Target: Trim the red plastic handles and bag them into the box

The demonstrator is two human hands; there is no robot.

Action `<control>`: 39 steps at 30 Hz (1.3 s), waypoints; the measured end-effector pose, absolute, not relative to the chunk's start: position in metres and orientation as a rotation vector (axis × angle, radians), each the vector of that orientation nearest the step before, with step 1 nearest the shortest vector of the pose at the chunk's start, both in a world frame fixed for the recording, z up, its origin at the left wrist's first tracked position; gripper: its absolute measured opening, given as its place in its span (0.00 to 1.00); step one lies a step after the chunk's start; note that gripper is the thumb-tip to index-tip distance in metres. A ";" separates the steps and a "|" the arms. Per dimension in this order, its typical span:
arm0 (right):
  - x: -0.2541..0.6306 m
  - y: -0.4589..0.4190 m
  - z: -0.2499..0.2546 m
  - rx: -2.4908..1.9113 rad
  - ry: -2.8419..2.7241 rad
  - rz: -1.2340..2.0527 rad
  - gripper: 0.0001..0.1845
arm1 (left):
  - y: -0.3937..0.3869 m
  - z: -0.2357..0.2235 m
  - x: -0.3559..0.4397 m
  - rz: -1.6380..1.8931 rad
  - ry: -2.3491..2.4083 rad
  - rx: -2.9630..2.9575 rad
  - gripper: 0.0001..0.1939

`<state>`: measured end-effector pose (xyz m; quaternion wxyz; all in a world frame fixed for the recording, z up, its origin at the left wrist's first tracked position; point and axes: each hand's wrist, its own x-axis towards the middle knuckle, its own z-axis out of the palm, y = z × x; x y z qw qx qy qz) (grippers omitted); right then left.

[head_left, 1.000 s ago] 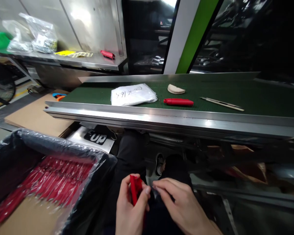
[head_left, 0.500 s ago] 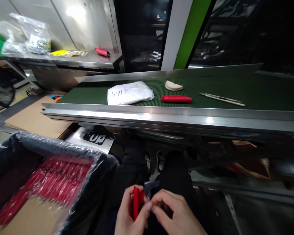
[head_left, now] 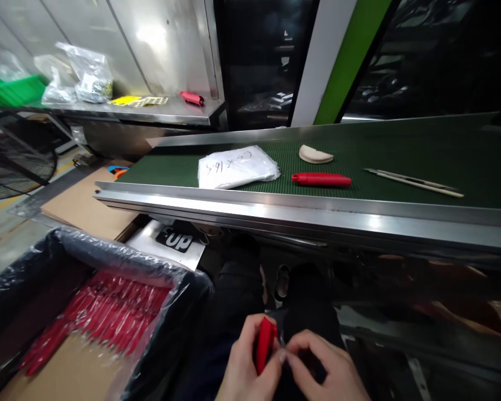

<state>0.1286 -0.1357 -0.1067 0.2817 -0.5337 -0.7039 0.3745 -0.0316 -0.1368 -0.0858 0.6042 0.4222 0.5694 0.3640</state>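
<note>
I have the left hand (head_left: 248, 365) grasping a red plastic part (head_left: 264, 345) at six o'clock; whether the right hand (head_left: 323, 362), close beside it, grips anything, I cannot tell. From there, another red part (head_left: 321, 179) lies at one o'clock on the green conveyor belt (head_left: 162, 161).

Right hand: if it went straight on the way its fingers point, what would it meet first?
Probably the left hand, holding a red part; whether the hands touch is unclear.

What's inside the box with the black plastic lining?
Red parts in clear plastic and brown cardboard. What's underneath them is covered, so I can't tell.
</note>
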 end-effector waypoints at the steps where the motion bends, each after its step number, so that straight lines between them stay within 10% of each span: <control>1: 0.125 -0.133 -0.104 -1.466 -1.859 0.950 0.07 | -0.136 -0.084 -0.033 0.838 1.356 1.020 0.11; 10: 0.102 -0.083 -0.084 -1.266 -2.035 0.454 0.09 | -0.094 -0.082 -0.056 0.922 1.710 1.173 0.16; 19: 0.091 -0.035 -0.031 -1.189 -2.001 1.207 0.07 | -0.074 -0.083 -0.074 0.791 1.495 1.755 0.26; 27: 0.139 -0.045 -0.023 -1.356 -1.926 0.221 0.09 | -0.037 -0.076 -0.091 0.920 1.613 1.166 0.03; 39: 0.137 -0.043 -0.028 -0.828 -2.529 -0.019 0.15 | -0.035 -0.066 -0.087 1.053 1.386 1.015 0.09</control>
